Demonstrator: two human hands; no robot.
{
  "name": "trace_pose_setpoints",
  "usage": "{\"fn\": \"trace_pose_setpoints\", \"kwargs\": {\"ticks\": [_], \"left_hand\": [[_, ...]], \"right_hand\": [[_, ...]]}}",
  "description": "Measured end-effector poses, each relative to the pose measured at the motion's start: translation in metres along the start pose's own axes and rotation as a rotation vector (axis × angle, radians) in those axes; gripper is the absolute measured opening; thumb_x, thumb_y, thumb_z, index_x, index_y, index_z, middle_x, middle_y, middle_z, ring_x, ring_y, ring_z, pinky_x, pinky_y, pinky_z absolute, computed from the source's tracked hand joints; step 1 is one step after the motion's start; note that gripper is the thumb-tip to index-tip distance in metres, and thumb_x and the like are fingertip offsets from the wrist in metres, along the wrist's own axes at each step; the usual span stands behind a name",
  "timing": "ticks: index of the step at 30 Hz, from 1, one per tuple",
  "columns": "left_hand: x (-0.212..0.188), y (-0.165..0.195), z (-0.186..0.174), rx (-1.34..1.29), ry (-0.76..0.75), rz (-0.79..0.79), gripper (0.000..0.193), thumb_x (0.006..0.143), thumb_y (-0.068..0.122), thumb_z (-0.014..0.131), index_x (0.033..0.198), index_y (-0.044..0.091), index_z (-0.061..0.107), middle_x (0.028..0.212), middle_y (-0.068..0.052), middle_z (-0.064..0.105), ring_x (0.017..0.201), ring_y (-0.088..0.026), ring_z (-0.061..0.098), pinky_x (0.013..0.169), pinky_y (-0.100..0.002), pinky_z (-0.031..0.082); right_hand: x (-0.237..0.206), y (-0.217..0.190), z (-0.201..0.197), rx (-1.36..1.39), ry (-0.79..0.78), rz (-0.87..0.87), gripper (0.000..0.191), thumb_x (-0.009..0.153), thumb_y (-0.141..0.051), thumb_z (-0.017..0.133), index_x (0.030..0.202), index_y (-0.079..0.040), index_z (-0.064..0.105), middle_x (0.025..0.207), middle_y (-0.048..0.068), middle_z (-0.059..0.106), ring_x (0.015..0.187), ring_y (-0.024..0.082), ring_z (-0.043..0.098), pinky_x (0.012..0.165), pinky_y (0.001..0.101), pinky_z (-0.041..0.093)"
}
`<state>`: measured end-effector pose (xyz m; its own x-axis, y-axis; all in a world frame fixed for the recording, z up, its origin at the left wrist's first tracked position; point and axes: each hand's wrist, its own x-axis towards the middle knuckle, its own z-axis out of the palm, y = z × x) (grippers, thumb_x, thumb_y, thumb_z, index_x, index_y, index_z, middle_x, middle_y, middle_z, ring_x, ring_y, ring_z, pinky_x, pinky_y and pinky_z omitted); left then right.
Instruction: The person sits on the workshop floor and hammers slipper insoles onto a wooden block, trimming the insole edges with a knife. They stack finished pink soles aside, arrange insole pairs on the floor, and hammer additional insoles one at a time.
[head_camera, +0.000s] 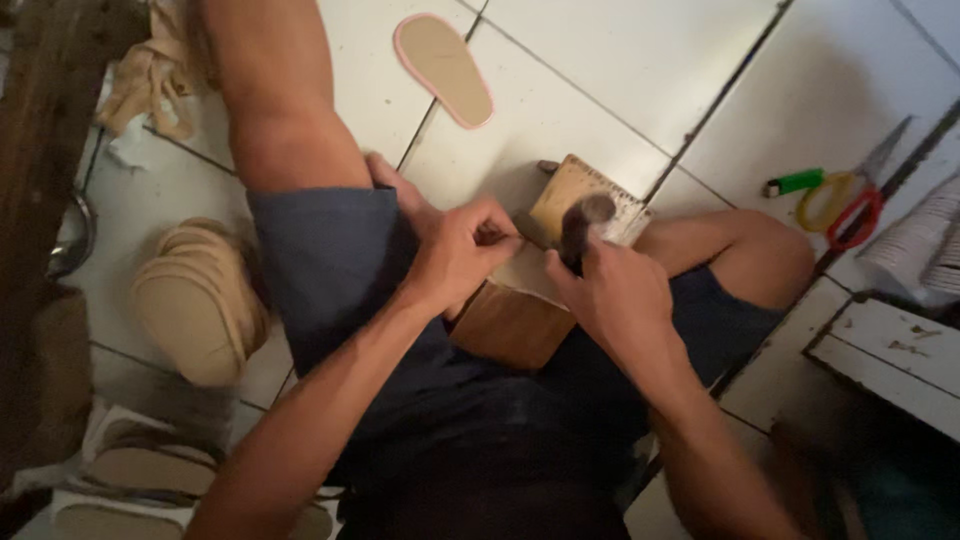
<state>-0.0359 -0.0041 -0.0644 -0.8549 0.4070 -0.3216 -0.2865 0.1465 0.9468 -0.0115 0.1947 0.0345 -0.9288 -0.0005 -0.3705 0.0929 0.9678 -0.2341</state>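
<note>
I sit on a white tiled floor with my legs folded. My left hand (462, 250) pinches something small against a pale piece lying on a brown slab (510, 325) in my lap; what it pinches is too small to tell. My right hand (610, 290) is closed around the dark handle of a hammer-like tool (582, 225), whose round head points up, blurred. Just behind the tool rests a light wooden block (575, 195) with a ridged edge.
A pink-edged insole (445, 68) lies on the floor ahead. A stack of tan soles (200, 300) sits at left, more soles (135, 470) at lower left. A green lighter (795, 182) and scissors (850, 205) lie at right, beside a white wooden crate (895, 360).
</note>
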Motion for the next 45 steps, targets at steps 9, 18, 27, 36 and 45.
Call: {"fn": "trace_pose_setpoints", "kwargs": {"ticks": [9, 18, 27, 36, 45], "left_hand": [[0.001, 0.010, -0.002, 0.207, -0.007, 0.088, 0.018, 0.091, 0.012, 0.076, 0.102, 0.002, 0.067, 0.087, -0.006, 0.071, 0.080, -0.014, 0.068, 0.074, -0.031, 0.054], [-0.002, 0.010, -0.004, 0.145, -0.059, -0.023, 0.022, 0.090, 0.011, 0.077, 0.106, 0.002, 0.064, 0.086, -0.006, 0.067, 0.080, -0.014, 0.066, 0.071, -0.030, 0.053], [0.000, 0.020, -0.008, 0.084, 0.023, -0.047, 0.028, 0.085, 0.009, 0.079, 0.106, 0.002, 0.062, 0.085, -0.006, 0.067, 0.079, -0.014, 0.065, 0.069, -0.029, 0.054], [0.009, 0.009, 0.002, -0.012, 0.041, -0.042, 0.017, 0.087, 0.006, 0.078, 0.099, 0.001, 0.067, 0.086, -0.007, 0.072, 0.080, -0.014, 0.067, 0.072, -0.029, 0.056], [0.011, 0.008, 0.002, 0.043, 0.050, -0.060, 0.015, 0.090, 0.008, 0.077, 0.101, 0.002, 0.069, 0.087, -0.005, 0.073, 0.080, -0.011, 0.070, 0.073, -0.028, 0.056]], "right_hand": [[0.006, -0.003, -0.004, -0.020, 0.085, -0.024, 0.044, 0.090, -0.046, 0.070, 0.085, -0.002, 0.069, 0.068, 0.021, 0.069, 0.067, 0.042, 0.068, 0.059, 0.0529, 0.054], [0.005, 0.004, -0.006, -0.015, 0.000, -0.003, 0.043, 0.091, -0.046, 0.070, 0.085, -0.003, 0.071, 0.066, 0.022, 0.068, 0.064, 0.043, 0.068, 0.058, 0.0528, 0.054], [0.003, 0.005, -0.011, -0.018, -0.029, -0.013, 0.046, 0.092, -0.048, 0.069, 0.083, -0.003, 0.072, 0.069, 0.023, 0.068, 0.067, 0.044, 0.068, 0.060, 0.0536, 0.054], [0.006, 0.007, -0.007, 0.025, -0.025, 0.020, 0.047, 0.089, -0.047, 0.070, 0.083, -0.001, 0.071, 0.068, 0.024, 0.068, 0.067, 0.044, 0.068, 0.060, 0.0541, 0.055], [0.009, 0.007, -0.006, 0.036, 0.021, 0.020, 0.049, 0.090, -0.046, 0.071, 0.082, 0.002, 0.070, 0.069, 0.024, 0.068, 0.068, 0.045, 0.067, 0.062, 0.0550, 0.054]]}}
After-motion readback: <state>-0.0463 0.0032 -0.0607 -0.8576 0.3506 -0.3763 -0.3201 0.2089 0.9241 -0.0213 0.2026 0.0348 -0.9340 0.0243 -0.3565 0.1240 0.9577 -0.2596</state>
